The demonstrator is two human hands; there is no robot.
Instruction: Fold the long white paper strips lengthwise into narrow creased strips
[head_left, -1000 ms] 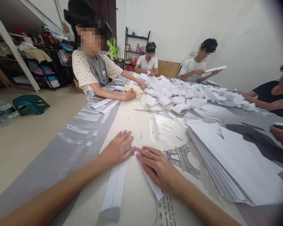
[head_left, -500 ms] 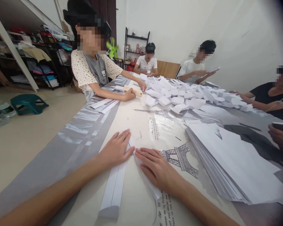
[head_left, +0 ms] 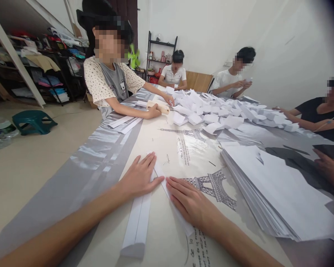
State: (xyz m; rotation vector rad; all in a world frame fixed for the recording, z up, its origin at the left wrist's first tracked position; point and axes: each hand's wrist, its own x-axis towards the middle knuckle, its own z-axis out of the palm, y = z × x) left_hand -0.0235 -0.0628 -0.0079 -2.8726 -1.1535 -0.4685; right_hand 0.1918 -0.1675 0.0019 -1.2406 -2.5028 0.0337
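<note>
**Folded Paper (head_left: 136, 226) on Tower-Print Tablecloth (head_left: 144, 144)**

The left hand (head_left: 140, 176) lies flat and outstretched across the paper's far end; the right hand (head_left: 190, 200), likewise flattened, rests along its slanting right side. Neither grips it. A paper stack (head_left: 281, 189) lies to the right.

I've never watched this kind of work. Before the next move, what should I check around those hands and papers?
1. Left hand rests on the long paper strip: ok.
2. Right hand rests on the slanting strip: ok.
3. Both strips lie on the printed table cover: ok.
4. The strips are joined at their far ends: cannot tell, the left hand partly covers that spot.
5. Paper stack sits apart from the right hand: ok.
6. Stack edges squared up: not ok, sheets fan out along the near side.
</note>
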